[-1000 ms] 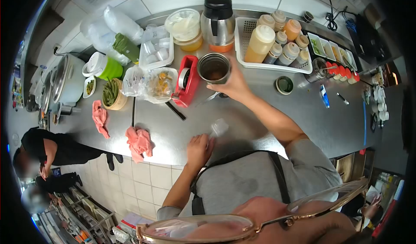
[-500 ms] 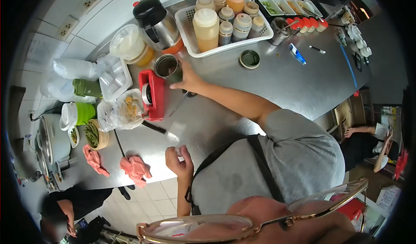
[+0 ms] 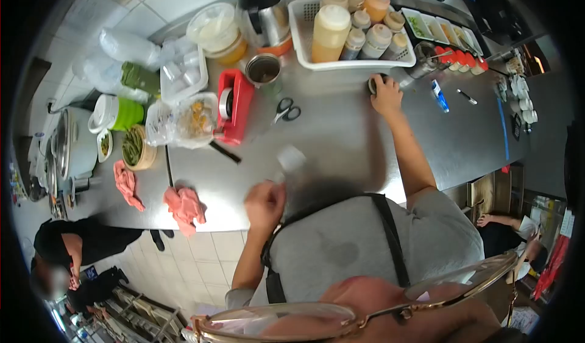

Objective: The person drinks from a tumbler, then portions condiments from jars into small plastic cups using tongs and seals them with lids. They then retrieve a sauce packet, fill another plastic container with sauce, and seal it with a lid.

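My right hand (image 3: 388, 96) reaches across the steel table, its fingers closed around the rim of a small dark round lid (image 3: 372, 85). Closer to my body, my left hand (image 3: 265, 206) is curled in a pinch and blurred by motion. A pale see-through piece of plastic (image 3: 291, 159) shows just beyond its fingertips and appears to be held there. An open metal cup (image 3: 263, 70) with dark contents stands beside the red tape dispenser (image 3: 236, 108). Scissors with black handles (image 3: 286, 109) lie below the cup.
A white basket (image 3: 359, 66) of sauce bottles stands at the back, beside a steel thermos (image 3: 268, 23). Topping trays (image 3: 436, 29) and red-lidded jars (image 3: 466, 61) are at right. Pink cloths (image 3: 184, 209) lie near the left front edge. Other people are at lower left and right.
My right hand has let go of the metal cup and moved right to the dark lid. My left hand stays near the front edge. The camera view has shifted.
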A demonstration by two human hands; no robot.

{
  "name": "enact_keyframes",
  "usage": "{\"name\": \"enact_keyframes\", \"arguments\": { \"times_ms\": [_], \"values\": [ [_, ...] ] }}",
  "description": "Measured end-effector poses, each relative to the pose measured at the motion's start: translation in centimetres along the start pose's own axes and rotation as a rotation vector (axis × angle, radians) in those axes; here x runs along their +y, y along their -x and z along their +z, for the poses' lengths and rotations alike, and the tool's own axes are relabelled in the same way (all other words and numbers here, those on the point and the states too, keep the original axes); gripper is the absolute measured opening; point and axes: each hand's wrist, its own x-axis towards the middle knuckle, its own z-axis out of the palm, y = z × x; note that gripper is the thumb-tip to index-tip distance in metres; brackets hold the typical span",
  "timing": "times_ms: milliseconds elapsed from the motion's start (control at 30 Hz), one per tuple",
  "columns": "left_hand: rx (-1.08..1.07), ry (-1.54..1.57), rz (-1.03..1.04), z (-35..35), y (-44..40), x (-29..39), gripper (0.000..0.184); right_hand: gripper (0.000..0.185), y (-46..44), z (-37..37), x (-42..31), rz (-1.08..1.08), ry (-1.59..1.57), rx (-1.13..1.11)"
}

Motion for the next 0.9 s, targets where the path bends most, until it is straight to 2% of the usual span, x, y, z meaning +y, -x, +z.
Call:
{"name": "enact_keyframes", "arguments": {
  "times_ms": [33,67,100,167,200,233,300,333,367,433,467,533,567,633,767,833,867,900],
  "values": [
    [0.236,0.155,-0.006,-1.1,0.4,0.9,0.023,0.064,0.5,-0.3,0.0,-0.009,0.021,-0.036],
    [0.422,0.179,0.032,-1.3,0.6,1.1,0.024,0.064,0.2,-0.7,-0.4,-0.023,0.04,-0.055],
    [0.445,0.174,0.024,-0.3,0.8,-0.3,0.024,0.064,0.0,-0.7,-1.2,-0.046,0.039,-0.047],
    [-0.13,-0.115,-0.061,3.7,1.9,-5.5,0.017,0.066,1.5,-0.5,-2.5,-0.201,-0.03,-0.029],
    [-0.286,-0.23,-0.077,4.7,3.2,-6.9,0.015,0.065,2.2,-0.9,-3.8,-0.294,-0.23,-0.003],
    [-0.123,-0.088,-0.075,3.4,3.1,-4.9,0.018,0.067,2.5,-1.2,-5.4,-0.43,-0.503,0.01],
    [0.06,0.02,-0.183,1.8,2.1,-3.2,0.025,0.057,3.7,-4.0,-10.0,-0.433,-1.111,-0.237],
    [0.056,0.025,-0.204,1.4,1.8,-2.9,0.025,0.053,3.5,-4.4,-12.2,-0.405,-1.401,-0.325],
    [0.089,0.031,-0.191,0.9,0.9,-2.8,0.027,0.053,3.1,-4.9,-14.2,-0.412,-1.4,-0.339],
    [0.144,0.034,-0.173,0.6,0.4,-3.0,0.029,0.048,1.0,-5.8,-17.9,-0.508,-1.676,-0.355],
    [0.117,0.015,-0.125,0.8,0.6,-3.1,0.03,0.048,-0.3,-5.5,-19.2,-0.519,-1.672,-0.357],
    [0.075,0.026,-0.106,1.4,1.4,-3.2,0.03,0.042,-2.5,-4.1,-20.9,-0.196,-1.721,-0.489],
    [0.08,0.027,-0.112,1.3,1.7,-3.3,0.03,0.042,-3.1,-3.5,-21.3,-0.201,-1.718,-0.496],
    [0.076,0.073,-0.17,1.1,2.1,-3.4,0.028,0.04,-3.9,-2.9,-21.6,-0.234,-1.213,-0.25],
    [0.079,0.08,-0.276,1.0,2.2,-4.0,0.027,0.042,-2.5,-2.7,-21.3,-0.219,-1.334,-0.263],
    [0.009,0.054,-0.137,0.8,1.9,-4.4,0.028,0.046,1.0,-3.8,-21.0,-0.548,-1.07,0.239],
    [0.028,0.051,-0.188,0.6,1.7,-4.4,0.028,0.047,3.6,-4.4,-20.9,-0.77,-1.082,0.038],
    [-0.019,0.043,-0.074,0.1,1.3,-4.2,0.025,0.048,6.2,-5.3,-20.4,-0.98,-1.079,-0.159]
  ]
}}
